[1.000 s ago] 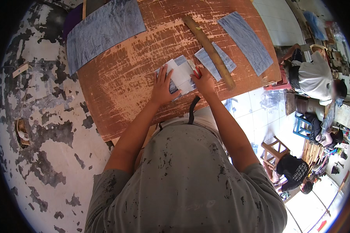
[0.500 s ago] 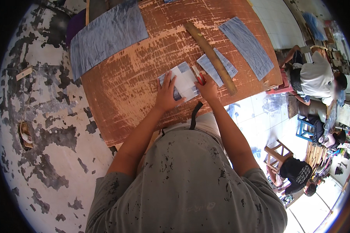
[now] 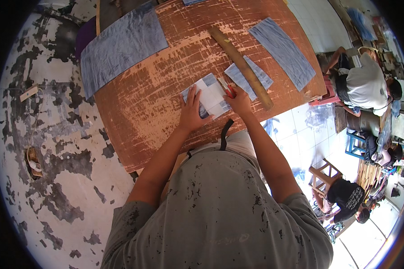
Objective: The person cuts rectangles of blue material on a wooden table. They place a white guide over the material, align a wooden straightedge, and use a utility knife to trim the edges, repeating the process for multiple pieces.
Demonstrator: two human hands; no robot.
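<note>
My left hand (image 3: 192,113) lies flat, fingers spread, on a small blue-and-white folded cloth piece (image 3: 211,94) on the worn orange wooden table (image 3: 143,107). Against the piece's right edge, my right hand (image 3: 239,100) is closed around a small red-tipped tool (image 3: 229,90); what kind of tool it is I cannot tell. A long wooden stick (image 3: 242,67) lies diagonally just beyond my right hand, over a small blue cloth piece (image 3: 249,78).
A large blue cloth sheet (image 3: 121,45) lies at the table's far left and a long blue strip (image 3: 283,51) at its far right. People sit on the tiled floor (image 3: 300,134) at the right, near a wooden stool (image 3: 325,177). Patchy concrete floor (image 3: 45,134) lies left.
The view has shifted slightly. Both hands stay on the folded piece, which sits a little lower and further right in the picture than before.
</note>
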